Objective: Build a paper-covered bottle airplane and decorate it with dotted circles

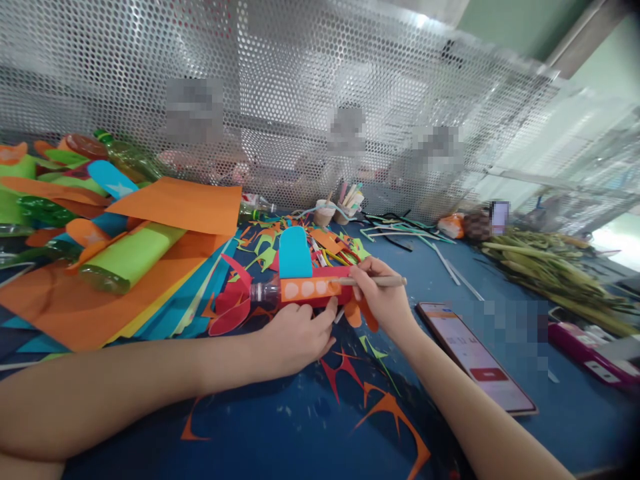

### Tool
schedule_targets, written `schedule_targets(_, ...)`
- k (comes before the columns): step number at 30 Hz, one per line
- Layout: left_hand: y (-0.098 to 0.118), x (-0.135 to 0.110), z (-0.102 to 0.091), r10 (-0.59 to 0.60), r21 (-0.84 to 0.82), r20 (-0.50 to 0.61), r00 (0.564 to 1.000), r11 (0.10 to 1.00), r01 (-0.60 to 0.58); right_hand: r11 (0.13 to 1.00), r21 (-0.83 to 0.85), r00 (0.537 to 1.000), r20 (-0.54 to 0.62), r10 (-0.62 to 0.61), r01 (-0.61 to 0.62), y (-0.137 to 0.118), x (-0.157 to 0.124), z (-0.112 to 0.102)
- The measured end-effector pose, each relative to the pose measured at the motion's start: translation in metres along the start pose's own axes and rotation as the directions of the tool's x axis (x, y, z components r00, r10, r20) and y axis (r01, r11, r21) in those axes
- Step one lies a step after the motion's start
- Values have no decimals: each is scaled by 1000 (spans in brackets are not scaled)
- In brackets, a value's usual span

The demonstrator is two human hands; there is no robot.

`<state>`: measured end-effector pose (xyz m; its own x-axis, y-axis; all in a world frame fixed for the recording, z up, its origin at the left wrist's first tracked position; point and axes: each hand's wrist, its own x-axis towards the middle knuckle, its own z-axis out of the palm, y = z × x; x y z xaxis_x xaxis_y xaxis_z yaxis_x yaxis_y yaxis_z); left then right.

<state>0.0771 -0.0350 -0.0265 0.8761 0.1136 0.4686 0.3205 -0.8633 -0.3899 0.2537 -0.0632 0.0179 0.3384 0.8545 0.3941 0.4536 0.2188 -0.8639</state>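
A plastic bottle (265,293) lies sideways before me, wrapped in red paper, with red petal-shaped pieces (234,300) at its neck and orange ones at the other end. A blue rounded paper piece (295,253) stands up from it. Along its side runs an orange strip (330,287) with several pale circles. My left hand (297,337) grips the bottle from the near side, fingers pressed on it. In my right hand (377,293) is a slim beige pen (390,281), pinched, its front end over the strip's right end. The pen's exact kind is unclear.
At left, paper-covered bottles (133,259) lie on coloured paper sheets (90,307). Paper scraps (395,413) litter the blue table. Behind are cups of sticks (345,212) and a perforated metal screen (280,87). A phone (475,360) and dried stalks (555,267) lie right.
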Motion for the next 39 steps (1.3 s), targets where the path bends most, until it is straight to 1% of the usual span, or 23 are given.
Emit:
schedule_targets(5, 0, 0, -1, 18, 9, 2, 1000, 1000, -18, 1000, 20, 1000, -21, 10, -10, 0, 0, -2)
schedule_targets(10, 1, -1, 0, 14, 6, -2, 1000, 1000, -14, 1000, -15, 1000, -6, 1, -1, -1, 0, -2)
schedule_targets(15, 0, 0, 0, 11, 3, -5, 1000, 1000, -11, 1000, 22, 1000, -2, -1, 1, 3, 1, -2)
schedule_targets(20, -1, 0, -1, 17, 3, -10, 1000, 1000, -17, 1000, 31, 1000, -10, -2, 2, 2, 1, -2)
schedule_targets(30, -1, -1, -1, 28, 8, 26, 999, 1000, -28, 999, 36, 1000, -5, -5, 5, -1, 1, -1)
schedule_targets(39, 0, -1, 0, 20, 1, 11, 1000, 1000, -20, 998, 58, 1000, 8, -15, 15, 2, 0, -1)
